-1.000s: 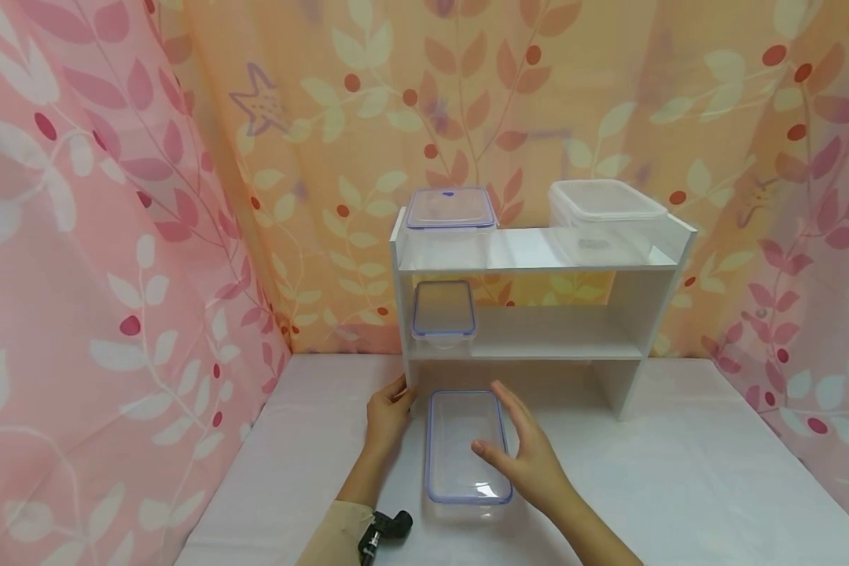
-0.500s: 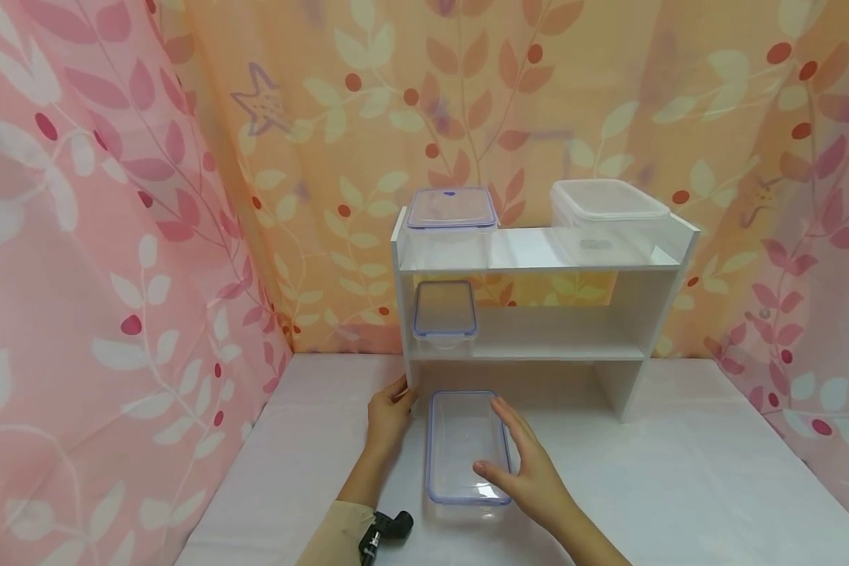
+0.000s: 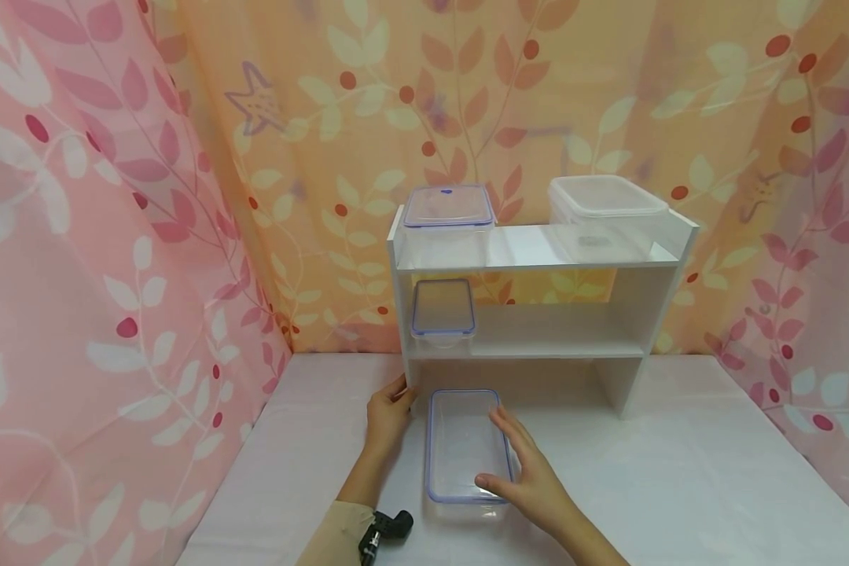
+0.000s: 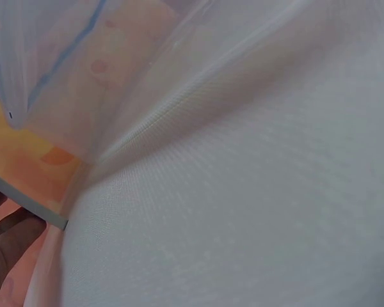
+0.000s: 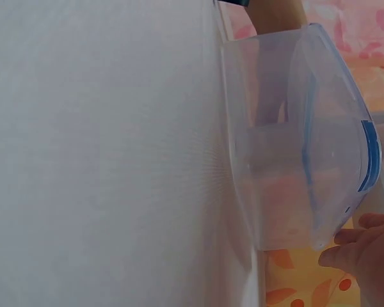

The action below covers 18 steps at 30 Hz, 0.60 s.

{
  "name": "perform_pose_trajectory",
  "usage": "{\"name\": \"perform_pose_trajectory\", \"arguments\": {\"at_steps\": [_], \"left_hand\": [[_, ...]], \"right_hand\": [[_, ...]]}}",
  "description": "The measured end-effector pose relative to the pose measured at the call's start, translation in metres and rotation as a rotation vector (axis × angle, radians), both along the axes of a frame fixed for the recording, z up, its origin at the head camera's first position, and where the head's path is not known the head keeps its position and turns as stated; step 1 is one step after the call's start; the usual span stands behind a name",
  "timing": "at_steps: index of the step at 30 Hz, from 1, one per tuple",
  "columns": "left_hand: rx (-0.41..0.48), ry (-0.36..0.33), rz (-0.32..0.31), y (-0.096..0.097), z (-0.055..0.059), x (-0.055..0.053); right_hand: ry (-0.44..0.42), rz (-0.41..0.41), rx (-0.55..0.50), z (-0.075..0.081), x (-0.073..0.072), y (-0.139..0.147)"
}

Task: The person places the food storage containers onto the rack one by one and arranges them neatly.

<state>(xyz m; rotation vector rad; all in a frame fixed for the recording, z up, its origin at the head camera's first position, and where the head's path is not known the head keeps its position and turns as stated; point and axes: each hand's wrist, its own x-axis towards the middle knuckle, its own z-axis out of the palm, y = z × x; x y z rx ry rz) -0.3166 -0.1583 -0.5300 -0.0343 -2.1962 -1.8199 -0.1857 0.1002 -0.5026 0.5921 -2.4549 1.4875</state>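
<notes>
A clear rectangular food container with a blue-edged lid lies on the white cloth, in front of a white two-tier shelf. My left hand pinches the lower front edge of the shelf's left side; the left wrist view shows the panel between thumb and fingers. Over the container's right edge, my right hand is spread, thumb above the lid. From the right wrist, its fingers appear beside the container's far corner; whether they touch it I cannot tell.
On the shelf's top stand a blue-lidded clear container at left and a white-lidded one at right. A smaller blue-edged container sits at the left of the middle tier. Floral curtains enclose the table.
My right hand has shifted slightly toward me along the container's right edge. My left hand stays on the shelf, and the containers have not moved.
</notes>
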Motion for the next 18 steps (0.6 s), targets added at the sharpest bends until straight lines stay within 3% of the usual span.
{"name": "perform_pose_trajectory", "arguments": {"at_steps": [18], "left_hand": [[-0.026,0.022,0.013,0.0,0.001,0.002]], "right_hand": [[-0.109,0.041,0.039,-0.019,-0.004,0.003]]}}
